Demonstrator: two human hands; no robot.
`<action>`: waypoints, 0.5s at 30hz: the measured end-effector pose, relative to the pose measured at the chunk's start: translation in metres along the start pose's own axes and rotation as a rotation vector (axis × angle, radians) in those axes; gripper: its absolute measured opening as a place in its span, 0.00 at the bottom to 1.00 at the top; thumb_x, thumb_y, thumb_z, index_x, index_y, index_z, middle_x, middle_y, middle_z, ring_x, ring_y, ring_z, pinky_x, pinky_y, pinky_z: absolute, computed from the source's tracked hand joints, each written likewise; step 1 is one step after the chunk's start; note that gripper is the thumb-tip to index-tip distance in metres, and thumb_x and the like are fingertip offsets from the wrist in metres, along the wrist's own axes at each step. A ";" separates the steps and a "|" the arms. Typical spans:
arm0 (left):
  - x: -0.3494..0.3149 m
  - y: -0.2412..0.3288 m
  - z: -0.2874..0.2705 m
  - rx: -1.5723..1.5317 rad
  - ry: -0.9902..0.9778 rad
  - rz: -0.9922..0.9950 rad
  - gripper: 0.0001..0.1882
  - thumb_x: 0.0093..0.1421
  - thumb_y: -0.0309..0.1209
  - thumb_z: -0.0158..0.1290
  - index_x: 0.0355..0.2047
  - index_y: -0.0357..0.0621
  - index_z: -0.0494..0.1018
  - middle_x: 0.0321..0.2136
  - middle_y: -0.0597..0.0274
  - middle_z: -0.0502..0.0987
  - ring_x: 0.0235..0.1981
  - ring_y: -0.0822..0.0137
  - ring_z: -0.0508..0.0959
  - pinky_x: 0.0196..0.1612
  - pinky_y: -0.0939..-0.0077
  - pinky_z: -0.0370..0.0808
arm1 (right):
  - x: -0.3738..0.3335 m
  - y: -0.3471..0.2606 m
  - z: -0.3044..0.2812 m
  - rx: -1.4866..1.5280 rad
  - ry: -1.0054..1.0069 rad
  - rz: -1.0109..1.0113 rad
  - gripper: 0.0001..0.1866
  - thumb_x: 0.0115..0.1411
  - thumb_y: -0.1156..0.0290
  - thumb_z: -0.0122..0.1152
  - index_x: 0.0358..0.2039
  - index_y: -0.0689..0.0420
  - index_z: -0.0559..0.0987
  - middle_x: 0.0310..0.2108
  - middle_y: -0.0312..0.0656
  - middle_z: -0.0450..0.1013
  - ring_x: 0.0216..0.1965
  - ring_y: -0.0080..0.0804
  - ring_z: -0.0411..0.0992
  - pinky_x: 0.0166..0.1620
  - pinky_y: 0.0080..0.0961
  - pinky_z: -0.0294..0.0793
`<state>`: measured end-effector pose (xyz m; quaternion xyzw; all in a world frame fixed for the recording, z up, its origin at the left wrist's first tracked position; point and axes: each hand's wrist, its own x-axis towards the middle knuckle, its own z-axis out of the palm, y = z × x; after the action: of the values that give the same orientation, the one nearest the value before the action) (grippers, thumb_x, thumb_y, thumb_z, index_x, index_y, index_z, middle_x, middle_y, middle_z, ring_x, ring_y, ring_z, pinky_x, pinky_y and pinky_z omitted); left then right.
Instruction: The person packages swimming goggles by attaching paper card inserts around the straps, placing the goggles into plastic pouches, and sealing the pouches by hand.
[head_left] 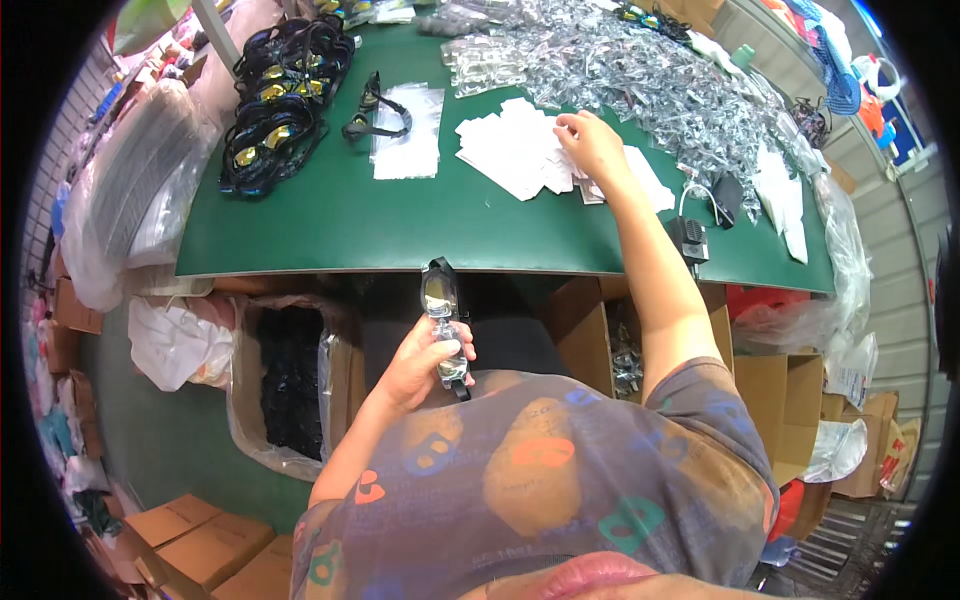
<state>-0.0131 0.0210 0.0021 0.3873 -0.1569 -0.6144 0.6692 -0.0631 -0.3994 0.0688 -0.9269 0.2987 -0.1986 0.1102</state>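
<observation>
My left hand (pixel 418 362) is closed around a pair of swimming goggles (pixel 440 295) with shiny lenses and a black strap, held upright in front of my body just off the table's near edge. On the table, my right hand (pixel 597 150) reaches over a loose pile of white paper slips (pixel 515 150). Its fingertips are bent and pressed together at the pile's upper right, pinching at a slip. Left of that pile, another pair of black goggles (pixel 378 115) lies partly over a stack of clear plastic sleeves (pixel 412 150).
Several black goggles with yellow lenses (pixel 265 150) are heaped at the green table's (pixel 330 235) left. Many small clear plastic pieces (pixel 640 90) cover the far right. A black adapter (pixel 690 238) with a cable lies nearby. Below stand a lined box (pixel 240 400) and cardboard boxes (pixel 770 400).
</observation>
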 end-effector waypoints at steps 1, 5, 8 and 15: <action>0.003 -0.003 -0.001 0.039 0.016 -0.006 0.27 0.66 0.28 0.53 0.64 0.45 0.58 0.47 0.56 0.73 0.45 0.62 0.79 0.39 0.55 0.86 | 0.012 0.011 0.009 -0.054 -0.028 0.026 0.18 0.62 0.54 0.63 0.44 0.53 0.85 0.44 0.47 0.78 0.49 0.48 0.78 0.51 0.41 0.76; -0.003 -0.008 0.004 0.050 0.034 0.021 0.22 0.67 0.28 0.51 0.60 0.45 0.60 0.46 0.57 0.73 0.44 0.63 0.79 0.38 0.56 0.86 | 0.034 0.019 0.031 -0.156 -0.200 0.060 0.23 0.54 0.49 0.68 0.41 0.53 0.85 0.42 0.47 0.80 0.46 0.47 0.79 0.49 0.43 0.78; -0.006 -0.007 0.002 0.027 0.042 0.059 0.22 0.68 0.28 0.51 0.60 0.45 0.60 0.45 0.57 0.73 0.43 0.63 0.79 0.38 0.57 0.86 | 0.038 0.016 0.029 0.018 -0.225 0.134 0.23 0.55 0.49 0.69 0.43 0.53 0.85 0.41 0.45 0.81 0.46 0.44 0.79 0.49 0.39 0.77; -0.008 0.012 0.014 -0.010 0.028 0.072 0.16 0.68 0.23 0.47 0.55 0.44 0.63 0.46 0.59 0.72 0.44 0.64 0.78 0.38 0.58 0.85 | 0.035 0.027 0.027 0.028 -0.158 0.177 0.24 0.55 0.49 0.69 0.46 0.51 0.85 0.42 0.45 0.82 0.45 0.42 0.81 0.49 0.35 0.76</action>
<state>-0.0164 0.0230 0.0219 0.3868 -0.1582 -0.5853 0.6948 -0.0389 -0.4395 0.0463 -0.9080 0.3672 -0.1185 0.1633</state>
